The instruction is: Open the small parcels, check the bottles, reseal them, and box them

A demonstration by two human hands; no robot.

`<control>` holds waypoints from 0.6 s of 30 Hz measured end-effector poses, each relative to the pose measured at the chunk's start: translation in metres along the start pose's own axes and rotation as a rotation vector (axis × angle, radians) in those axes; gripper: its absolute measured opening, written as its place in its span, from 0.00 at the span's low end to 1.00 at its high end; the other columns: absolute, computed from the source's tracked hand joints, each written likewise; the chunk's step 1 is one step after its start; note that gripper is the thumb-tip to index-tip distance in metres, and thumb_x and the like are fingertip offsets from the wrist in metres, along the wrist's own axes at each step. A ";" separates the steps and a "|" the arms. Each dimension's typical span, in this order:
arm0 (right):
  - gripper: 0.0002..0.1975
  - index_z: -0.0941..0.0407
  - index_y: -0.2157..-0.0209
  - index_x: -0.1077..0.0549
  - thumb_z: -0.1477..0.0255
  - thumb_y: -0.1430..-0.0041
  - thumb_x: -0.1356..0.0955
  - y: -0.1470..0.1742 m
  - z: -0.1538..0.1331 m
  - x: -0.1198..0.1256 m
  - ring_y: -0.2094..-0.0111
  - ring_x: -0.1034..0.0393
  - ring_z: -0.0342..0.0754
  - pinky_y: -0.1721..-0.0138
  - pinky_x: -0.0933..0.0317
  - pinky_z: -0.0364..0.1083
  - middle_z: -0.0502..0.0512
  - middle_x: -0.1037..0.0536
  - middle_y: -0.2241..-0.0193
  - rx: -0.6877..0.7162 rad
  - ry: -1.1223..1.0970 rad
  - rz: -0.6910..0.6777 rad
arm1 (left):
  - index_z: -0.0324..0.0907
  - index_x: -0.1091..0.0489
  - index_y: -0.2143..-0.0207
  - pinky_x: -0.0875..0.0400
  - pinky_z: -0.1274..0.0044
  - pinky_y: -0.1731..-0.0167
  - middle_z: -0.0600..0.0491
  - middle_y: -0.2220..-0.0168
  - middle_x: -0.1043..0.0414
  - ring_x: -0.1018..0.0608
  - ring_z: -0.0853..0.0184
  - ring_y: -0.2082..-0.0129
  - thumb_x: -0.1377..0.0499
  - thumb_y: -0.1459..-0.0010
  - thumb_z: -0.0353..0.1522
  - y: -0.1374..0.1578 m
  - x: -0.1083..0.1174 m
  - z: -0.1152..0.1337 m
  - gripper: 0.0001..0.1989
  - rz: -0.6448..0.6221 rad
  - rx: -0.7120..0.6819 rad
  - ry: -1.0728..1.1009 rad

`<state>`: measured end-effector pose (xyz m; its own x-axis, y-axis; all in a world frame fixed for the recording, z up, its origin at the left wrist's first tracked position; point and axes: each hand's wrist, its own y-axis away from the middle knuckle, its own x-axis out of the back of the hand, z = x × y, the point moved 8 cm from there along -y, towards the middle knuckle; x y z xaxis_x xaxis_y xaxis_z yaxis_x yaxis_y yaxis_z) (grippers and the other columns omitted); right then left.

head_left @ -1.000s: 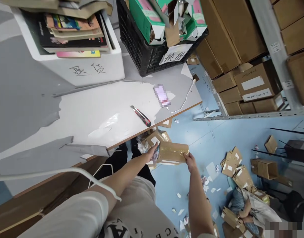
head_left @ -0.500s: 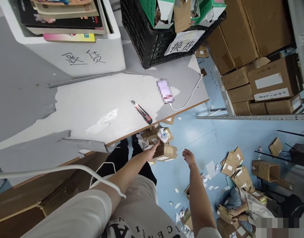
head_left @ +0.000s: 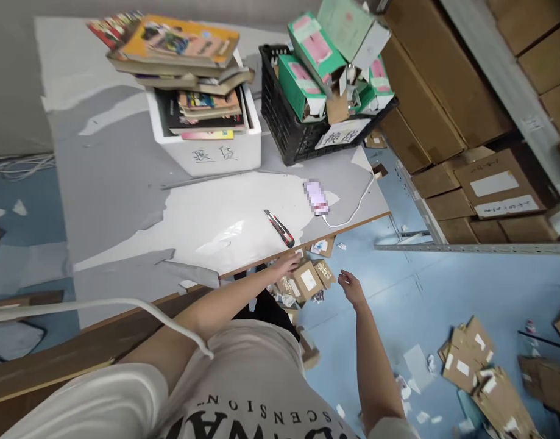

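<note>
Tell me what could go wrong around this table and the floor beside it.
The utility knife lies near the front edge of the table, its blade apparently out; it might get knocked off. The white cable from the phone lies near that edge and could snag. Cardboard boxes heaped below the left hand might trip someone.

Left hand (head_left: 285, 266) is noted near cartons (head_left: 308, 280), at six o'clock from the cutter knife (head_left: 278, 228); right hand (head_left: 351, 288), at four.

Wearer's sporting a lt. grey tee (head_left: 256, 350), short slvs (head_left: 124, 396) ending above bare forearms, blk lettering (head_left: 270, 417) running upside-down across the near chest; blk trousers (head_left: 271, 314) are showing beyond the far hem.
</note>
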<state>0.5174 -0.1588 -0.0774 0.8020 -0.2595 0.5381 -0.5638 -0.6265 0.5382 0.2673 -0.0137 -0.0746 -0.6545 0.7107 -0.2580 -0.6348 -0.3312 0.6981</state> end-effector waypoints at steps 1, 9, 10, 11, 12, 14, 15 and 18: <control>0.27 0.58 0.53 0.28 0.59 0.54 0.33 -0.003 -0.012 -0.004 0.53 0.28 0.54 0.52 0.35 0.53 0.63 0.22 0.57 0.041 -0.009 -0.008 | 0.44 0.39 0.42 0.35 0.67 0.46 0.43 0.41 0.35 0.31 0.55 0.42 0.49 0.49 0.60 0.008 0.017 0.011 0.40 0.072 -0.068 -0.018; 0.29 0.60 0.54 0.29 0.53 0.52 0.32 -0.018 -0.111 -0.071 0.55 0.26 0.55 0.51 0.34 0.56 0.66 0.23 0.54 0.324 -0.179 -0.114 | 0.38 0.31 0.55 0.30 0.64 0.51 0.41 0.55 0.26 0.23 0.56 0.54 0.36 0.58 0.51 0.136 0.158 0.017 0.33 0.652 -0.371 -0.102; 0.29 0.60 0.54 0.29 0.53 0.52 0.33 -0.018 -0.125 -0.082 0.56 0.26 0.55 0.52 0.34 0.56 0.66 0.23 0.54 0.350 -0.199 -0.128 | 0.38 0.31 0.55 0.30 0.64 0.51 0.41 0.54 0.26 0.24 0.55 0.53 0.36 0.57 0.51 0.157 0.170 0.009 0.33 0.722 -0.383 -0.074; 0.29 0.60 0.54 0.29 0.53 0.52 0.33 -0.016 -0.139 -0.094 0.56 0.25 0.55 0.52 0.33 0.56 0.66 0.23 0.54 0.378 -0.214 -0.143 | 0.38 0.31 0.55 0.30 0.64 0.50 0.41 0.54 0.27 0.24 0.55 0.52 0.37 0.57 0.51 0.177 0.180 0.000 0.33 0.791 -0.386 -0.041; 0.28 0.60 0.55 0.29 0.53 0.51 0.33 -0.014 -0.155 -0.105 0.57 0.25 0.54 0.53 0.33 0.56 0.66 0.23 0.55 0.408 -0.227 -0.160 | 0.37 0.31 0.55 0.30 0.63 0.50 0.40 0.53 0.27 0.25 0.55 0.51 0.37 0.57 0.51 0.196 0.187 -0.011 0.33 0.856 -0.383 -0.004; 0.26 0.59 0.57 0.29 0.53 0.51 0.32 -0.007 -0.187 -0.130 0.59 0.25 0.53 0.54 0.32 0.55 0.65 0.22 0.57 0.466 -0.245 -0.217 | 0.37 0.32 0.53 0.29 0.62 0.52 0.39 0.51 0.28 0.24 0.54 0.52 0.37 0.56 0.51 0.228 0.194 -0.034 0.34 0.966 -0.359 0.092; 0.25 0.58 0.58 0.28 0.54 0.51 0.32 -0.003 -0.202 -0.144 0.60 0.25 0.52 0.55 0.32 0.54 0.64 0.22 0.58 0.490 -0.243 -0.258 | 0.36 0.33 0.53 0.28 0.62 0.53 0.38 0.51 0.29 0.24 0.54 0.52 0.37 0.56 0.51 0.242 0.196 -0.046 0.34 1.014 -0.351 0.147; 0.24 0.58 0.59 0.28 0.55 0.52 0.31 0.012 -0.245 -0.187 0.64 0.25 0.50 0.57 0.32 0.53 0.62 0.22 0.60 0.519 -0.223 -0.382 | 0.37 0.34 0.51 0.28 0.62 0.54 0.39 0.51 0.28 0.23 0.55 0.55 0.38 0.54 0.50 0.279 0.193 -0.076 0.33 1.148 -0.381 0.290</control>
<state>0.3127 0.0620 -0.0128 0.9788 -0.0610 0.1955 -0.1105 -0.9611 0.2530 -0.0674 -0.0162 0.0192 -0.9455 -0.2560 0.2013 0.3172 -0.8637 0.3916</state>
